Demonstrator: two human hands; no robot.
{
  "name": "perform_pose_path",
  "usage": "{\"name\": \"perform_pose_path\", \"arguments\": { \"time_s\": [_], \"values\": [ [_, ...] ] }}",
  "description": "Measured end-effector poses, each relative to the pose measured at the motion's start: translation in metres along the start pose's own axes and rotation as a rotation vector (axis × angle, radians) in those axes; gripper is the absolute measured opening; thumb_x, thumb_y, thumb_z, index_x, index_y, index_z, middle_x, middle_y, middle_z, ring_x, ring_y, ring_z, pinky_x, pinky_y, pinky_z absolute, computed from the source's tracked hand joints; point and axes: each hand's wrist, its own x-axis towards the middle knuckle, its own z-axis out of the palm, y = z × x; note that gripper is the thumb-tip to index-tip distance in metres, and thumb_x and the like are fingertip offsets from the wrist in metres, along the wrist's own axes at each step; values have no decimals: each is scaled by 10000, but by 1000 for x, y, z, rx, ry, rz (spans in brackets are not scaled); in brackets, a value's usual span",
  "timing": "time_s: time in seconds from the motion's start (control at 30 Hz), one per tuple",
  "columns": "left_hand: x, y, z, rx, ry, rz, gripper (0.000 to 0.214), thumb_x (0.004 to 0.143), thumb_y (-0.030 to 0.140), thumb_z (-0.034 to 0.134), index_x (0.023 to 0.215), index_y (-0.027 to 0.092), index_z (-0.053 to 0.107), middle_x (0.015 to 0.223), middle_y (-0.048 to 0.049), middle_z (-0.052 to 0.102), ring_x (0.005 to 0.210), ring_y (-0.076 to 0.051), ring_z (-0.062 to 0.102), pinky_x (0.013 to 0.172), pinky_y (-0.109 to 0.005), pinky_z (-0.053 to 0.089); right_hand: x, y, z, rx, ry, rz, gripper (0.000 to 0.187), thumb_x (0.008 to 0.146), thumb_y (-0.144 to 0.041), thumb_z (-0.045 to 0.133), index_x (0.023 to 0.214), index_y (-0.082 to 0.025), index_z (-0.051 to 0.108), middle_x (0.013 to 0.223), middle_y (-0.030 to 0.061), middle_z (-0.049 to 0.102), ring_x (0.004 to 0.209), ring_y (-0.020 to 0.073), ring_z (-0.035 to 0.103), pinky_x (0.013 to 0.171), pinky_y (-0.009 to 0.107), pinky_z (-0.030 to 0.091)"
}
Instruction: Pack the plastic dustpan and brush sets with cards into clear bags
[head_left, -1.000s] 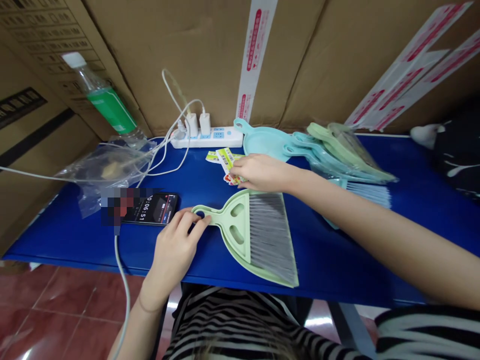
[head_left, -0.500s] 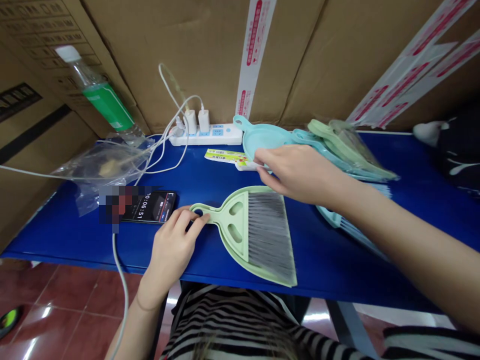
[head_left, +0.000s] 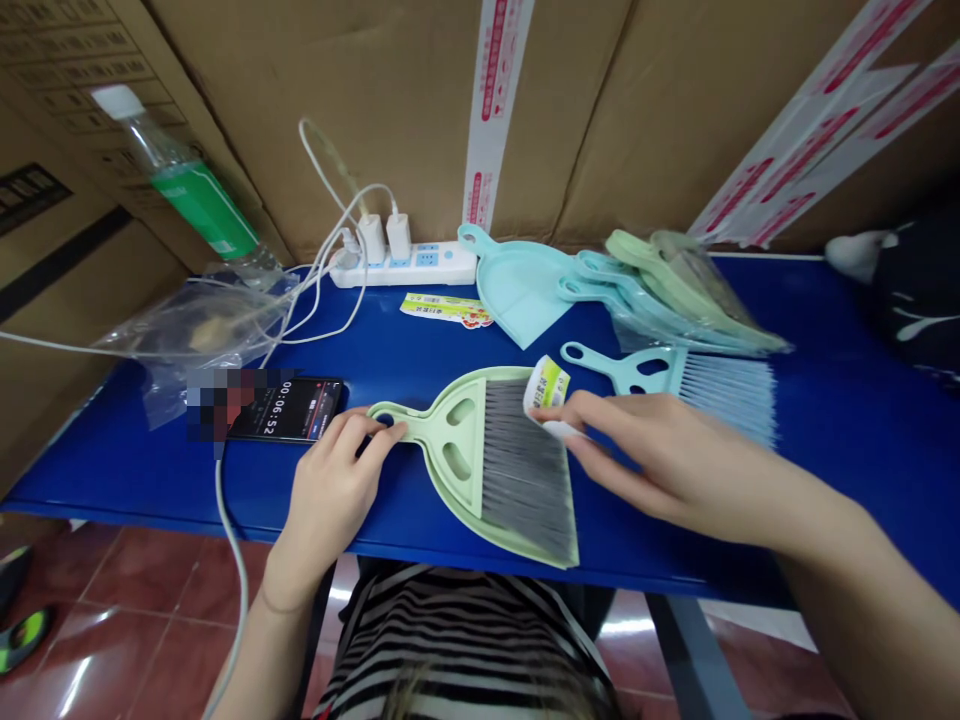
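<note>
Your left hand [head_left: 334,485], left of centre in the frame, pinches the handle end of the light-green brush [head_left: 457,440] and the light-green dustpan [head_left: 469,515] between thumb and fingers. The brush lies in the dustpan, both extending rightward from this hand across the lower centre, grey bristles at the right end.

Your right hand [head_left: 667,455], right of centre, pinches a printed card [head_left: 551,382] between thumb and fingers. The card is curled and sits at the fingertips, to the upper left of the hand, over the upper right part of the bristles; you cannot tell whether it touches them.

A blue brush [head_left: 727,390] lies just behind the right hand. A second card [head_left: 442,307] lies at upper centre, left of the blue dustpan [head_left: 525,285]. The phone [head_left: 300,408] is beside the left hand, on its upper left.
</note>
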Motion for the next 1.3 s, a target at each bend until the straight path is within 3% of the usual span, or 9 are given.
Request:
{"name": "perform_pose_path", "arguments": {
  "time_s": [0.13, 0.27, 0.4, 0.5, 0.57, 0.67, 0.8, 1.0, 1.3],
  "values": [
    [0, -1, 1, -4, -8, -12, 250, 932, 45, 490, 1075, 200, 623, 852, -36, 653, 926, -185, 645, 735, -263, 548, 1, -4, 4, 73, -63, -19, 312, 1030, -329, 331, 1045, -210, 619, 731, 37, 700, 599, 167, 637, 581, 272, 443],
    [0, -2, 1, -11, 3, 0, 246, 930, 47, 493, 1076, 196, 624, 853, -38, 651, 925, -189, 644, 735, -266, 551, 1, -5, 4, 146, -112, -58, 374, 1023, -451, 360, 1048, -210, 645, 860, 60, 741, 711, 188, 684, 642, 295, 494],
    [0, -2, 1, -8, 8, 6, 236, 927, 45, 500, 1072, 187, 620, 850, -40, 648, 914, -193, 642, 726, -271, 555, 0, 3, 13, 64, 5, -19, 537, 1000, -550, 351, 1220, -138, 616, 1155, 155, 715, 1008, 256, 689, 839, 398, 547],
    [1, -2, 1, -12, 4, 7, 237, 925, 40, 496, 1072, 181, 618, 853, -43, 651, 918, -195, 644, 724, -274, 558, -1, 10, 30, -91, 41, 3, 775, 958, -633, 363, 1423, -20, 459, 1426, 258, 521, 1345, 344, 478, 1052, 517, 445],
    [1, -2, 1, -15, 8, 9, 230, 928, 44, 493, 1070, 178, 616, 854, -44, 651, 912, -195, 645, 716, -274, 560, -2, 14, 41, -129, -5, -2, 933, 914, -712, 344, 1478, 32, 363, 1514, 288, 383, 1443, 376, 307, 1112, 549, 375],
    [1, -2, 1, -12, 14, 6, 233, 929, 45, 496, 1075, 185, 612, 855, -40, 650, 910, -192, 646, 712, -269, 559, -4, 16, 51, -109, -88, 7, 1008, 885, -764, 300, 1512, 25, 293, 1575, 276, 248, 1483, 370, 139, 1150, 562, 306],
    [0, -2, 2, 0, 19, 6, 233, 928, 43, 500, 1072, 188, 611, 854, -38, 649, 914, -191, 646, 719, -268, 558, -7, 16, 51, -57, -153, 16, 999, 886, -762, 302, 1547, -19, 215, 1606, 255, 129, 1487, 359, 20, 1165, 582, 249],
    [0, -1, 2, -3, 18, 10, 231, 921, 38, 510, 1071, 179, 615, 847, -42, 648, 915, -200, 646, 702, -272, 556, -9, 16, 49, -30, -172, 21, 995, 878, -747, 364, 1575, -90, 93, 1617, 238, 76, 1487, 370, 10, 1154, 611, 246],
    [1, -1, 0, -13, 9, 4, 235, 928, 44, 505, 1082, 187, 612, 864, -41, 652, 921, -190, 646, 728, -273, 562, -10, 17, 46, -47, -151, 11, 989, 878, -751, 356, 1584, -119, 72, 1624, 229, 100, 1492, 378, 53, 1142, 614, 278]
  ]
}}
